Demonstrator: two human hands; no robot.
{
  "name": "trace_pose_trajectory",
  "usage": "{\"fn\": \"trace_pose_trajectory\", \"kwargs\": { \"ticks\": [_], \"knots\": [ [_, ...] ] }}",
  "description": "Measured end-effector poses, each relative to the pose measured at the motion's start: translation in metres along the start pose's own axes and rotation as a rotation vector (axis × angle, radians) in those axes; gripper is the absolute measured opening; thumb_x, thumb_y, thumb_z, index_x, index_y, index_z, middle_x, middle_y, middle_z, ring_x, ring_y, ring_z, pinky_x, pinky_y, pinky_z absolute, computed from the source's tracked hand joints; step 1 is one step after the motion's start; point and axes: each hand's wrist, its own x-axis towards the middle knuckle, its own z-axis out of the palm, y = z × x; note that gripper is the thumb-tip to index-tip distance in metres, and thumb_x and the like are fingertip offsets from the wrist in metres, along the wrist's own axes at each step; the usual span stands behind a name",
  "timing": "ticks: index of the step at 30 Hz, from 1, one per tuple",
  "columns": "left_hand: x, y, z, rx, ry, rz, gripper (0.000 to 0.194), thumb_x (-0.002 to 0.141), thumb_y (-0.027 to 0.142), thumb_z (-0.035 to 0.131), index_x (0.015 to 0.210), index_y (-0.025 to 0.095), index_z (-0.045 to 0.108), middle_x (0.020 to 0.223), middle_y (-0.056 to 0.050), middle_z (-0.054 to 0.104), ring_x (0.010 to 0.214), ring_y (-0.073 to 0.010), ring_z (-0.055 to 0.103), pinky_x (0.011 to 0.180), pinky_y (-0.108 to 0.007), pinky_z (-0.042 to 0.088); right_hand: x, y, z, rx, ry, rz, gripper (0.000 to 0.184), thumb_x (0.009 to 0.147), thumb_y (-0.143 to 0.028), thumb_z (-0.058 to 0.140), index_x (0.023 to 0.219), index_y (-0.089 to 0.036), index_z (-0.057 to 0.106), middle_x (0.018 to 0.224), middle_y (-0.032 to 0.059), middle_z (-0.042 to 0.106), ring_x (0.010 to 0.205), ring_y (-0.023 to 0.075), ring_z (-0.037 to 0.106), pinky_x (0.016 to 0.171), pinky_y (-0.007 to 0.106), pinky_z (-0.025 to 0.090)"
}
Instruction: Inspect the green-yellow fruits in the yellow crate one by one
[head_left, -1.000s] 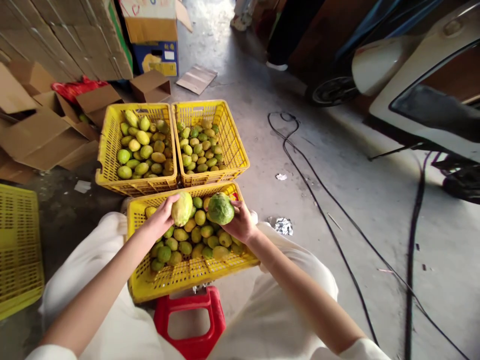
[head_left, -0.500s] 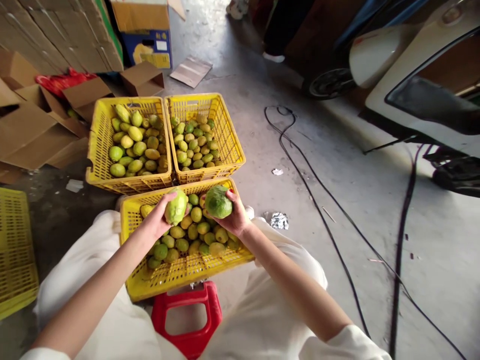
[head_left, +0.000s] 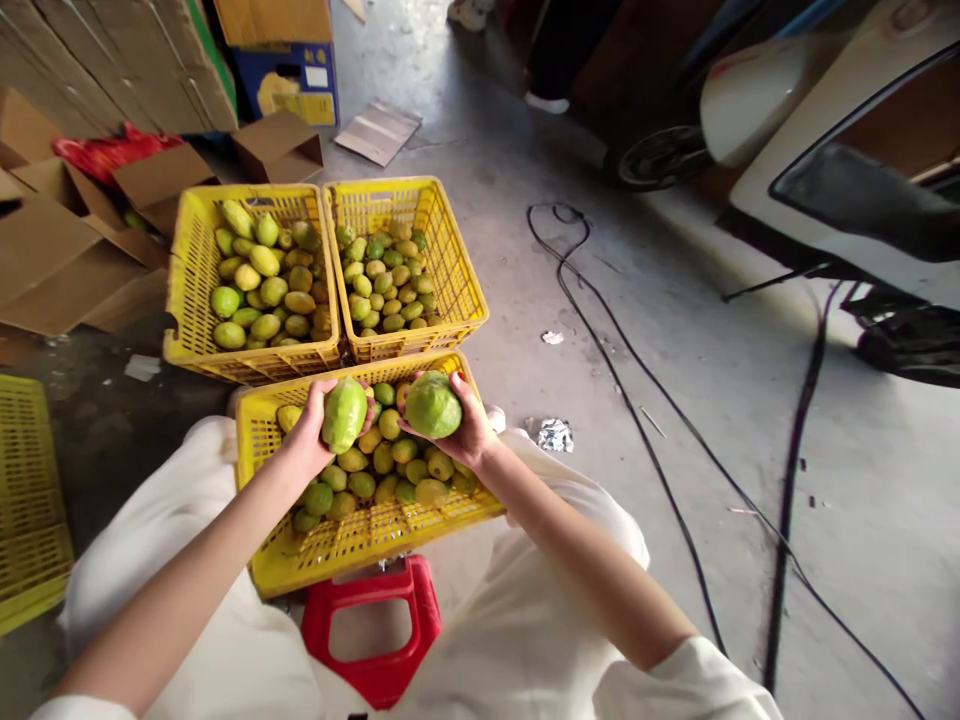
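Note:
My left hand [head_left: 311, 425] is closed around a light green lemon [head_left: 345, 415] with a bumpy skin. My right hand [head_left: 469, 425] grips a rounder, darker green lemon [head_left: 433, 405], its thumb along the top side. Both fruits are held side by side, a short gap between them, above the near yellow crate [head_left: 322, 560]. Inside that crate lie many green and yellowish lemons [head_left: 382, 458], partly covered by my hands and forearms.
Two more yellow crates of lemons stand beyond, a left one [head_left: 199, 280] and a right one [head_left: 457, 270]. A red plastic handle [head_left: 375, 675] sits between my knees. Cardboard boxes [head_left: 52, 260] lie left; black cables [head_left: 637, 370] and a white vehicle [head_left: 795, 190] are right.
Both lemons have turned a little in my hands; the right one shows a lighter green side. The hands stay in nearly the same place, and the view has shifted slightly.

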Motion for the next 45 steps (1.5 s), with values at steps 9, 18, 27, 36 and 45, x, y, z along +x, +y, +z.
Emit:
{"fn": "trace_pose_trajectory", "kwargs": {
  "ticks": [9,18,27,36,45],
  "knots": [
    [0.009,-0.01,-0.015,0.102,-0.044,0.094,0.012,0.081,0.011,0.073,0.091,0.017,0.069,0.077,-0.005,0.076,0.081,-0.0229,0.078,0.07,-0.027,0.065,0.002,0.002,0.001,0.031,-0.007,0.001,0.048,0.069,-0.059,0.077,0.099,-0.027,0.057,0.095,0.0061,0.075,0.115,0.0352,0.072,0.099,0.061,0.061],
    [0.008,-0.005,-0.008,0.06,-0.055,0.059,0.025,0.098,0.026,0.052,0.103,0.013,0.073,0.084,-0.012,0.077,0.087,-0.0257,0.078,0.071,-0.031,0.066,0.002,-0.005,-0.003,-0.056,0.117,0.062,0.049,0.085,-0.07,0.06,0.107,-0.026,0.059,0.096,0.0071,0.077,0.093,0.0261,0.076,0.088,0.043,0.066],
    [0.004,-0.001,-0.001,0.073,-0.024,-0.005,0.034,0.105,0.033,0.046,0.091,0.015,0.07,0.075,-0.009,0.074,0.063,-0.0194,0.073,0.054,-0.026,0.062,0.008,0.0,-0.002,0.1,0.067,-0.001,0.041,0.084,-0.05,0.076,0.11,-0.022,0.06,0.098,0.0059,0.079,0.105,0.0304,0.078,0.094,0.051,0.065],
    [0.012,-0.012,-0.014,0.052,-0.047,0.075,0.009,0.088,0.019,0.069,0.094,0.013,0.069,0.082,-0.008,0.075,0.07,-0.0188,0.073,0.064,-0.027,0.065,0.008,-0.002,-0.006,0.1,0.041,-0.006,0.035,0.082,-0.05,0.074,0.101,-0.022,0.067,0.087,0.0059,0.079,0.085,0.0236,0.077,0.073,0.032,0.067],
    [0.007,-0.005,-0.002,0.077,-0.035,-0.017,0.032,0.104,0.031,0.045,0.101,0.012,0.071,0.078,-0.009,0.073,0.072,-0.0199,0.075,0.059,-0.026,0.062,0.007,-0.003,-0.002,0.183,0.111,0.051,0.037,0.083,-0.051,0.073,0.102,-0.021,0.065,0.084,0.0059,0.077,0.105,0.0337,0.076,0.094,0.055,0.064]
  ]
}}
